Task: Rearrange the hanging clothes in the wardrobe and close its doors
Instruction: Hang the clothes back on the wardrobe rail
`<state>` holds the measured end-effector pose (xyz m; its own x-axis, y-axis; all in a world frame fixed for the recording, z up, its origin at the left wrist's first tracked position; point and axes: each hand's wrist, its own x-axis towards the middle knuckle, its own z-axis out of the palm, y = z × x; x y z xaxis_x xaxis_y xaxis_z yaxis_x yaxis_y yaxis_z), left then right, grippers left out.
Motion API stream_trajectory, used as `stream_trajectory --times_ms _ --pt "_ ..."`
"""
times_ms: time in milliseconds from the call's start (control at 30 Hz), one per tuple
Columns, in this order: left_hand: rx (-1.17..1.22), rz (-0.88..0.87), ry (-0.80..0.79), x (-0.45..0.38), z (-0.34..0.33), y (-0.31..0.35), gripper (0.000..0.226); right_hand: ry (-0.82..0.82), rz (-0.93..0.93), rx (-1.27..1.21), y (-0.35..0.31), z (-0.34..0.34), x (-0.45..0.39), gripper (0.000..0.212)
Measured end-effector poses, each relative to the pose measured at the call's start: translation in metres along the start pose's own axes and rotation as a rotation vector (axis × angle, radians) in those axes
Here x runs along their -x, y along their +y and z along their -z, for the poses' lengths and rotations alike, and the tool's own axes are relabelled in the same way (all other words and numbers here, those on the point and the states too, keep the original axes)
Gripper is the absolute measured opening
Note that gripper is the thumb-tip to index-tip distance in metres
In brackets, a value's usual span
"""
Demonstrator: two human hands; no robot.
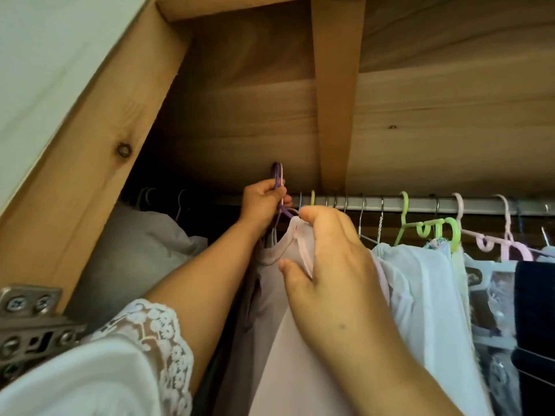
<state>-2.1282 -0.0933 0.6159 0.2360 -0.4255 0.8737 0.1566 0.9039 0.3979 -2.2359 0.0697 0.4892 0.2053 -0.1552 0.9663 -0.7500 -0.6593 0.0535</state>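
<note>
A pair of hanger hooks (277,175), one purple and one pale, is being gripped in the left hand (260,199), whose fingers are being curled tightly round their stems just at the left end of the metal rail (420,202). The hooks are being held above the level of the rail, close under the wooden top of the wardrobe (240,100), so they are judged to be off the rail at this moment, though the contact point itself is being hidden by the hand.

The shoulder of the pink garment (285,340) hanging from those hangers is being pinched by the right hand (330,259); the thumb and forefinger are being closed on the neckline edge, while the remaining fingers are being left loosely bent over the cloth. The garment is hanging straight down between the two forearms, with its long axis vertical.

The relation that matters is being set by the rail: it is running left to right, and the hooks are being held just above and in front of its left end, with the other clothes (420,295) crowded to the right on green (432,228) and pink hangers (495,244). The left hand is the nearer one to the rail, so the lowering of the hooks onto the bar is judged to be its work, with the cloth being steadied by the right.

A door hinge (30,325) is being shown at lower left, so the doors are not yet closed.
</note>
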Motion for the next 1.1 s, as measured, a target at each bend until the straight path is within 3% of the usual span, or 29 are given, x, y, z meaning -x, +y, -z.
stream_trajectory --times_ms 167,367,600,1100 --pt "0.0 0.079 -0.041 -0.001 0.004 -0.022 0.028 -0.072 -0.021 -0.087 0.012 -0.011 0.0 0.054" --pt "0.015 0.099 -0.054 0.002 0.0 -0.04 0.023 -0.096 -0.054 -0.432 0.039 -0.016 0.003 0.049" --pt "0.06 0.111 -0.047 0.006 -0.01 -0.047 0.019 -0.258 -0.097 -0.729 0.058 -0.015 0.005 0.077" --pt "0.023 0.07 0.17 0.015 0.005 -0.054 0.024 -0.152 -0.125 -0.467 0.062 -0.025 0.01 0.072"
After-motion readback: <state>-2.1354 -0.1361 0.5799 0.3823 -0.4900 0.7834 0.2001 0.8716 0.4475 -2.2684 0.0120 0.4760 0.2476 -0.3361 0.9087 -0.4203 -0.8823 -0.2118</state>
